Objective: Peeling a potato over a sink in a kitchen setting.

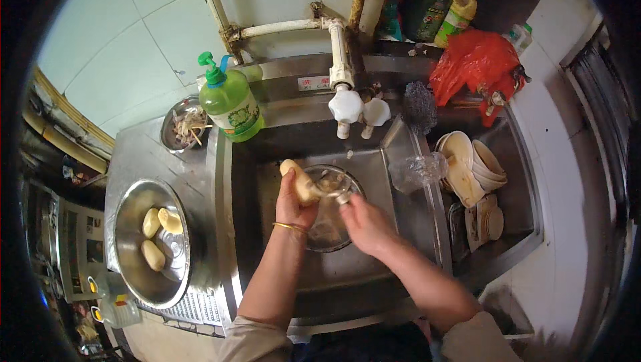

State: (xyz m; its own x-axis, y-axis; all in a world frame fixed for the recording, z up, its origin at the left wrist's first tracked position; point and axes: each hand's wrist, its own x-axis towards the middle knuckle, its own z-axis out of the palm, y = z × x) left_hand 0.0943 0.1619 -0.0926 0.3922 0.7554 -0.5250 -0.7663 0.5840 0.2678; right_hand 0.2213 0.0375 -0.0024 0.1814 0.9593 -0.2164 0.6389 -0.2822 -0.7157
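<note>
My left hand grips a long, pale peeled potato above a steel sink. In my right hand is a peeler with a metal head, blurred, its blade at the potato's lower right end. Below both hands a round metal bowl lies in the sink, with water and peelings in it. On the counter at the left, a large steel basin holds several peeled potatoes.
A green pump bottle and a bowl of scraps stand left of the taps. Stacked dirty bowls fill part of the right sink. A clear plastic container lies by the divider, below a red plastic bag.
</note>
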